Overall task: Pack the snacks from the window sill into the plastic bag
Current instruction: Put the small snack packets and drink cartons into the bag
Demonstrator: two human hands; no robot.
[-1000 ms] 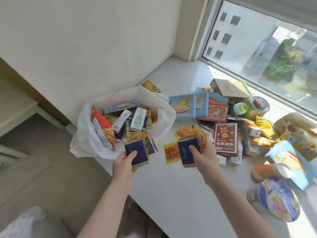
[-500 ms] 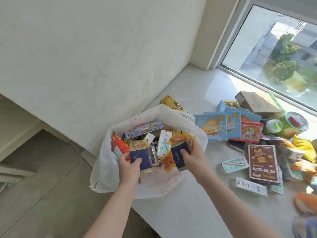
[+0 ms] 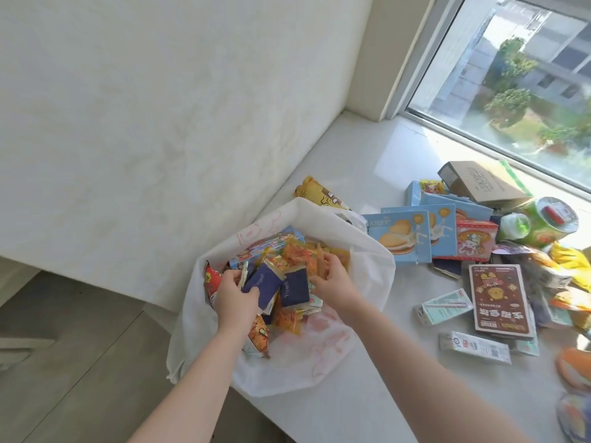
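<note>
While the sill (image 3: 367, 161) holds many boxes (image 3: 401, 238), the thin, floppy bag (image 3: 287, 375) sags at its edge, nearly full. Inside it, the left hand (image 3: 235, 302) pinches a navy packet (image 3: 260, 282); the right hand (image 3: 335, 286) curls over orange sachets (image 3: 299, 255), grip unclear. Light, crinkly and probably slippery: best pinched by their edges.

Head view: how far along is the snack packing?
Done: the plastic bag is already heaped full. In hand: the left hand grips a dark blue packet inside the bag; the right hand is among orange packets, grip unclear. Remaining: blue biscuit boxes, a dark red box, a green cup and small cartons lie on the sill.
</note>
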